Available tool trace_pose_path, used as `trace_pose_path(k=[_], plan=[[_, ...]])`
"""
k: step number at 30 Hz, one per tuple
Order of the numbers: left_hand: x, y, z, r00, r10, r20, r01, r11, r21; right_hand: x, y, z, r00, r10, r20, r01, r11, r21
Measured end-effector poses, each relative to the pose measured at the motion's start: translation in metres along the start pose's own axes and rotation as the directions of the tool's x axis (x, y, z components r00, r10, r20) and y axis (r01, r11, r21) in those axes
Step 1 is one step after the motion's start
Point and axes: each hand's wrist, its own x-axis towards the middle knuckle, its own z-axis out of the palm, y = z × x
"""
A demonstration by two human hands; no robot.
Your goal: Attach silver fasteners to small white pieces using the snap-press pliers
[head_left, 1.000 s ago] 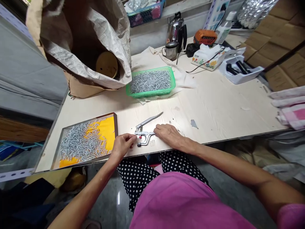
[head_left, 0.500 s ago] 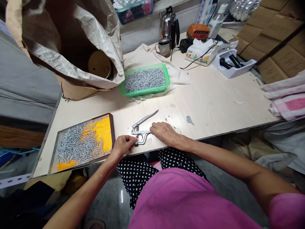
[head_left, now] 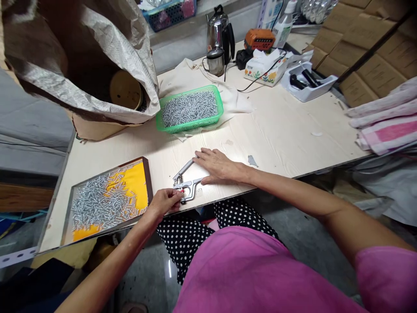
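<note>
Silver hand-press pliers [head_left: 188, 184] lie on the table near its front edge, with a spring and a red part by the jaw. My right hand [head_left: 219, 166] spans their two spread handles, fingers over the upper one and thumb at the lower one. At the jaw, my left hand [head_left: 164, 202] is closed in a pinch; whatever small thing is between its fingertips is hidden. Left of that hand is a shallow tray [head_left: 148, 178] with a yellow lining, holding many small silvery ribbed metal pieces [head_left: 97, 202].
Behind the pliers stands a green basket [head_left: 189, 127] full of similar metal pieces. A large woven sack [head_left: 122, 56] gapes open at back left. Farther back are a kettle [head_left: 217, 32], a metal cup [head_left: 215, 63], an orange battery [head_left: 259, 40], a tissue pack [head_left: 263, 71] and a white tray [head_left: 308, 92].
My right hand has moved from the lower handle up to the raised handle, its fingers now spread across both. My left hand stays pinched at the jaw. The view has shifted slightly.
</note>
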Motion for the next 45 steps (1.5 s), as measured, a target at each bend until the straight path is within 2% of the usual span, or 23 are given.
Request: trace_pose_path(k=[3, 8, 12, 15, 19, 25, 27, 29, 30, 31, 32, 34, 36, 38, 39, 41, 45], plan=[[-0.002, -0.001, 0.0, 1.0, -0.016, -0.001, 0.016, 1.0, 0.007, 0.006, 0.001, 0.001, 1.0, -0.021, -0.016, 0.021, 1.0, -0.016], [-0.004, 0.002, 0.001, 1.0, -0.015, -0.02, 0.016, 0.999, 0.035, 0.029, 0.004, -0.001, 0.998, 0.069, 0.007, -0.068, 0.992, -0.11], [-0.006, 0.001, 0.004, 0.998, -0.026, -0.053, 0.027, 0.999, 0.019, 0.04, 0.013, -0.004, 0.999, 0.042, 0.006, -0.041, 0.986, -0.161], [-0.007, 0.0, 0.005, 0.998, -0.028, -0.063, 0.028, 1.0, 0.0, 0.03, 0.017, -0.006, 1.0, 0.009, -0.004, -0.009, 0.995, -0.102], [-0.009, -0.001, 0.006, 0.996, -0.041, -0.075, 0.04, 0.999, -0.023, 0.005, 0.015, -0.009, 0.995, -0.098, 0.02, 0.098, 0.995, -0.019], [-0.007, 0.0, 0.007, 0.995, -0.049, -0.089, 0.048, 0.999, -0.01, -0.008, 0.008, -0.007, 0.994, -0.099, 0.045, 0.1, 0.995, -0.028], [-0.008, -0.002, 0.006, 0.995, -0.033, -0.098, 0.038, 0.998, 0.047, -0.007, 0.006, -0.006, 0.994, -0.107, 0.03, 0.107, 0.994, -0.025], [-0.012, -0.003, 0.006, 0.989, 0.066, -0.135, -0.035, 0.975, 0.221, -0.006, 0.004, -0.006, 0.994, -0.111, 0.022, 0.112, 0.993, -0.024], [-0.015, -0.004, 0.006, 0.972, 0.168, -0.164, -0.102, 0.931, 0.35, -0.005, 0.003, -0.007, 0.993, -0.112, 0.025, 0.113, 0.993, -0.023], [-0.018, -0.004, 0.007, 0.937, 0.296, -0.185, -0.176, 0.857, 0.484, -0.005, 0.002, -0.007, 0.993, -0.114, 0.033, 0.114, 0.993, -0.021], [-0.02, -0.003, 0.009, 0.883, 0.433, -0.18, -0.248, 0.758, 0.603, -0.006, 0.0, -0.007, 0.992, -0.115, 0.042, 0.116, 0.993, -0.017], [-0.02, 0.002, 0.017, 0.748, 0.657, -0.093, -0.382, 0.541, 0.749, -0.007, -0.003, -0.007, 0.992, -0.119, 0.047, 0.119, 0.993, -0.002], [-0.012, 0.01, 0.026, 0.635, 0.77, 0.061, -0.498, 0.348, 0.795, -0.011, -0.006, -0.008, 0.992, -0.123, 0.032, 0.123, 0.992, 0.026], [0.003, 0.02, 0.034, 0.563, 0.796, 0.223, -0.578, 0.186, 0.795, -0.015, -0.008, -0.01, 0.991, -0.129, 0.022, 0.128, 0.99, 0.063], [0.011, 0.025, 0.037, 0.55, 0.783, 0.292, -0.601, 0.128, 0.789, -0.017, -0.008, -0.011, 0.992, -0.126, 0.024, 0.124, 0.989, 0.079], [0.025, 0.035, 0.039, 0.557, 0.732, 0.392, -0.624, 0.058, 0.779, -0.02, -0.008, -0.014, 0.995, -0.088, 0.046, 0.083, 0.992, 0.09], [0.034, 0.044, 0.038, 0.575, 0.682, 0.451, -0.619, 0.003, 0.785, -0.022, -0.007, -0.017, 0.996, 0.026, 0.089, -0.028, 0.999, 0.027]])
